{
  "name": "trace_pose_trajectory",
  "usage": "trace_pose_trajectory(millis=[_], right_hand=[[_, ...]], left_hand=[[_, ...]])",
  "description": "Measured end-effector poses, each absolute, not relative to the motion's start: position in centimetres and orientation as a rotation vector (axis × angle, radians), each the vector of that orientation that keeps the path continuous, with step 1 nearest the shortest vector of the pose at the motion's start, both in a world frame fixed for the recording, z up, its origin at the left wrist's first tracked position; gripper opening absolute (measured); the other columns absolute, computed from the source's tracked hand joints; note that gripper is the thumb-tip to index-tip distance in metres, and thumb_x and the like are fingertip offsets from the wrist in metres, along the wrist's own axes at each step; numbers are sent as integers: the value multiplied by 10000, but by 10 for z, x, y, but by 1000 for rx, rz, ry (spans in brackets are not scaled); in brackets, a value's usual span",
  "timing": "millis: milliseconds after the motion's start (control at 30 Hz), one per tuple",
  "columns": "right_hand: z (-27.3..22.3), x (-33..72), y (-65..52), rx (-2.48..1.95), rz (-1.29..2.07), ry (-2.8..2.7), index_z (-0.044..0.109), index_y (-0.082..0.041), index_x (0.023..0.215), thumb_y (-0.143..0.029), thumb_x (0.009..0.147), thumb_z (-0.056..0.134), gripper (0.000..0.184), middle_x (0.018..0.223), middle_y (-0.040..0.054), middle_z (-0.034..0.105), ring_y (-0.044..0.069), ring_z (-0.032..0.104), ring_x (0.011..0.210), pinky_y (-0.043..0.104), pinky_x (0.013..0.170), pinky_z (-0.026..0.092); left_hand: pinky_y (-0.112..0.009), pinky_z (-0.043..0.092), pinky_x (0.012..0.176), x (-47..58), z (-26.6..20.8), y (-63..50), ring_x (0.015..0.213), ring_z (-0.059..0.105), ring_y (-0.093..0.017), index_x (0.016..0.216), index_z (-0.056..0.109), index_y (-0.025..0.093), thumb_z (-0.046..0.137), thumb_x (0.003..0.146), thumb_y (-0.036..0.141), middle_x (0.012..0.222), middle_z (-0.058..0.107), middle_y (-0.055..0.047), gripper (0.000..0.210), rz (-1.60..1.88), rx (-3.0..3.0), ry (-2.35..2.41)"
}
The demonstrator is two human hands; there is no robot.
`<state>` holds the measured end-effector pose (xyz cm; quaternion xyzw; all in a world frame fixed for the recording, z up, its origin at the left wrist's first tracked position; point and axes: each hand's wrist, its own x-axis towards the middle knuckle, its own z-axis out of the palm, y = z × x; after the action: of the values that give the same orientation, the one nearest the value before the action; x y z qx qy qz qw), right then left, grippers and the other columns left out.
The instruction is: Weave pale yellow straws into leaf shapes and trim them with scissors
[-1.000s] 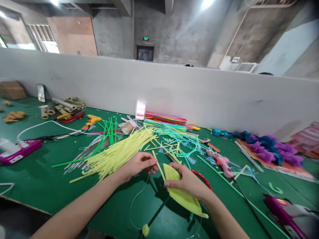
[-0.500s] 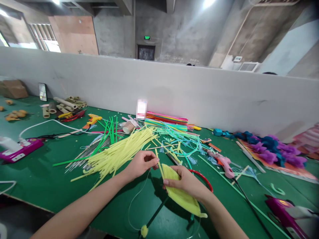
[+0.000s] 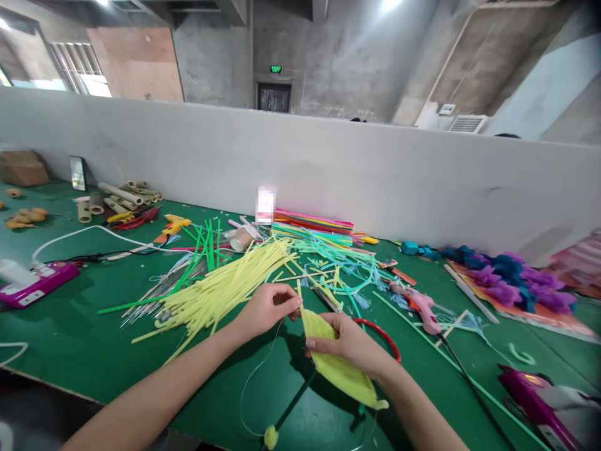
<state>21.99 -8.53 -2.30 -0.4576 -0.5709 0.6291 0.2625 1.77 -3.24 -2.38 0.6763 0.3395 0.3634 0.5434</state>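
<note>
My right hand grips a yellow leaf-shaped piece made of pipe cleaners laid side by side, thumb on top. At its upper tip my left hand is closed in a pinch, its fingertips against a narrow yellow strip end that sticks up. A thin clear thread runs down from the left fingers in a loop to a small yellow knob on a dark green stem. Under the right hand lie scissors with red handles, partly hidden.
Loose yellow pipe cleaners are heaped ahead on the green table. A pink glue gun lies right, a yellow one back left. Purple power strips sit at both sides. A low white partition stands behind.
The narrow strip end at the upper tip has swung in closer to the leaf-shaped piece, and my left fingertips have moved slightly right with it. My right hand keeps its grip.
</note>
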Motion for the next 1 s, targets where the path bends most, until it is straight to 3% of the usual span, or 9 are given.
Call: trace_pose_trajectory(millis=[333,1000], right_hand=[[-26,221,-83,-1254,1716,-1522,638,-158,856,-410,656,779,352,771,39,729,178,649,641,275,613,490],[-25,217,-84,-1264,1707,-1484,624,-162,825,-454,624,785,389,746,26,717,173,648,643,263,611,483]], left_hand=[[-243,482,656,13,-26,-34,723,604,-138,858,643,141,734,708,336,789,649,-29,263,779,1563,797],[-243,449,659,20,-22,-47,752,631,-163,820,675,171,659,773,299,809,709,-26,137,960,1814,937]])
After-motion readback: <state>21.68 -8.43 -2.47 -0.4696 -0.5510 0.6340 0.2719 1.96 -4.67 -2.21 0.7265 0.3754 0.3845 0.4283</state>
